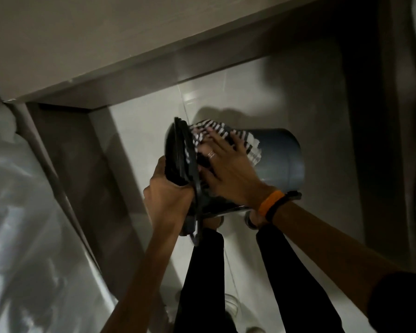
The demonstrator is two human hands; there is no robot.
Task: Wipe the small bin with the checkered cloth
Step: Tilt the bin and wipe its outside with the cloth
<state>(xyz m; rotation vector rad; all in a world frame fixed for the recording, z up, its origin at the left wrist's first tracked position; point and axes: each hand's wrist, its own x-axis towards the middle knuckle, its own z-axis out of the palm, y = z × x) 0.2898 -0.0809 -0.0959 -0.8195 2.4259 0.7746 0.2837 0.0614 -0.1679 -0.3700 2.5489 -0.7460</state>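
Observation:
A small grey bin (282,157) is held tipped on its side above a white tiled floor, its dark lid end (181,150) pointing left. My left hand (168,195) grips that lid end from below. My right hand (226,162) lies flat on the bin's side, pressing a black-and-white checkered cloth (245,140) against it. The cloth covers the upper part of the bin near the lid. An orange and a black band sit on my right wrist.
My legs in black trousers (202,272) stand below the bin. A grey ledge (154,61) runs across the back. White bedding (14,212) lies at the left and a dark panel (375,116) at the right.

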